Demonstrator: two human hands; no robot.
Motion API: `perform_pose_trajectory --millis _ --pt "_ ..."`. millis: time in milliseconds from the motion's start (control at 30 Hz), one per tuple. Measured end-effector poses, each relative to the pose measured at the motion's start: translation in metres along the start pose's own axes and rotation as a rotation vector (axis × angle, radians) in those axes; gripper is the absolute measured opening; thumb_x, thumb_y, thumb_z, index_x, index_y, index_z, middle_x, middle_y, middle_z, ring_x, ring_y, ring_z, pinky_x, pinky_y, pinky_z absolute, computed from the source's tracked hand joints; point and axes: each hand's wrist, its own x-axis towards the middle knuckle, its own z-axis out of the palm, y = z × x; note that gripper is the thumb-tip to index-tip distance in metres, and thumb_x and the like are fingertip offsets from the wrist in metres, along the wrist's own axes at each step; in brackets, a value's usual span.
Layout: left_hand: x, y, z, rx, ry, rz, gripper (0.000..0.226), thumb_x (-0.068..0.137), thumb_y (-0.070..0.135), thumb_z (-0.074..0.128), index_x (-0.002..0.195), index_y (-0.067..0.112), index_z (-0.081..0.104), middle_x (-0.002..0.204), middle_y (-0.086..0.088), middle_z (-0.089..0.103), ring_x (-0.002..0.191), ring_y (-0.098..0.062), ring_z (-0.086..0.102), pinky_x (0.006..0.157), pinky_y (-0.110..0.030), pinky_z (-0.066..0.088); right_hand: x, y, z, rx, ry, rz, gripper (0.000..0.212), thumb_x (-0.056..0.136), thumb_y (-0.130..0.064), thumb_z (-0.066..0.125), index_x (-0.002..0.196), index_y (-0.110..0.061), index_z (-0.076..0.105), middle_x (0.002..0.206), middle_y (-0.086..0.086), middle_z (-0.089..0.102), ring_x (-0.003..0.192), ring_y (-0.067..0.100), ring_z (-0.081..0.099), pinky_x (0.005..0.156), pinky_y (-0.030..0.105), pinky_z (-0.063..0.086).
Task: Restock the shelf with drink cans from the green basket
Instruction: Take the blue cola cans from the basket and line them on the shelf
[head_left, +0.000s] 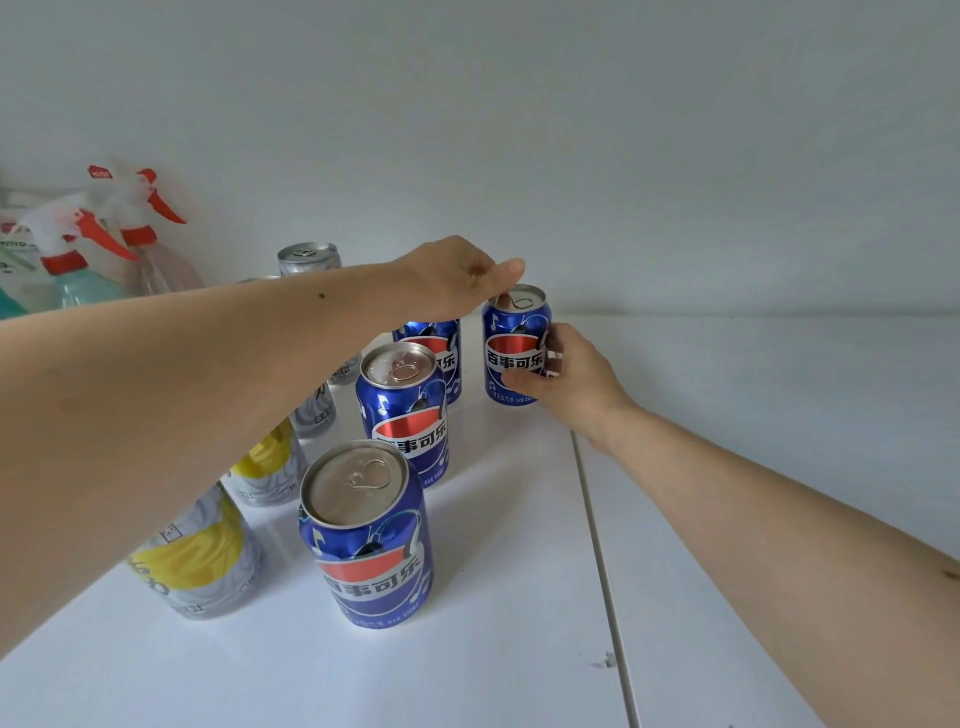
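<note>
Mid-frame, a blue can (515, 343) is gripped by the right hand (569, 374), its rim pinched by the left hand (457, 275).

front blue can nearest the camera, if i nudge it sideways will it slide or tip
The front blue can stands upright on the smooth white shelf, so it probably slides. Its pull tab looks unopened, so it is likely full, heavy and stable. Knocked over, the round body would probably roll.
</note>
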Motion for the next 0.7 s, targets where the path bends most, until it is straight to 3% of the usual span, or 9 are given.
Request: perform_pose_trajectory --millis 100,167,333,467,700 --pt "-0.008 -0.001 -0.004 -0.042 0.043 0.012 0.059 0.095 0.056 0.034 0.13 0.015 0.057 0.138 -0.006 0.055 0.126 -0.023 0.049 0.1 -0.034 0.038 -0.007 -0.004 -0.002 -0.067 0.022 0.065 0.091 0.075 -0.025 0.084 0.149 -0.016 0.031 0.147 0.01 0.042 0.133 0.027 0.046 0.108 0.045 0.043" --pt "-0.016 -0.002 -0.008 -0.082 0.076 0.02 0.057 0.094 0.056 0.038 0.13 0.016 0.057 0.138 -0.004 0.055 0.125 -0.022 0.05 0.1 -0.034 0.039 -0.017 -0.006 -0.006 -0.098 0.046 0.092 0.094 0.075 -0.027 0.083 0.15 -0.016 0.028 0.15 0.01 0.038 0.136 0.026 0.042 0.109 0.043 0.041" --pt "-0.046 -0.007 -0.009 -0.17 0.195 0.108 0.039 0.092 0.049 0.052 0.117 0.022 0.065 0.118 0.009 0.063 0.104 -0.007 0.055 0.085 -0.023 0.042 -0.057 -0.015 -0.012 -0.155 0.143 0.106 0.077 0.079 -0.032 0.08 0.143 -0.011 0.041 0.145 0.008 0.046 0.132 0.024 0.046 0.108 0.038 0.041" --pt "-0.079 -0.005 -0.004 -0.282 0.353 0.147 0.028 0.091 0.038 0.059 0.11 0.02 0.068 0.106 0.01 0.068 0.093 -0.005 0.061 0.07 -0.011 0.042 -0.1 -0.021 -0.013 -0.236 0.224 0.055 0.057 0.084 -0.03 0.074 0.133 -0.011 0.053 0.138 0.006 0.054 0.127 0.022 0.051 0.104 0.032 0.043" --pt "-0.157 -0.002 0.007 -0.374 0.572 0.168 0.018 0.089 0.029 0.057 0.101 0.021 0.069 0.099 0.012 0.068 0.088 -0.001 0.062 0.071 -0.008 0.046 -0.177 -0.03 -0.003 -0.296 0.339 -0.049 0.036 0.092 -0.025 0.062 0.125 -0.013 0.058 0.129 0.006 0.06 0.123 0.021 0.054 0.106 0.036 0.041"
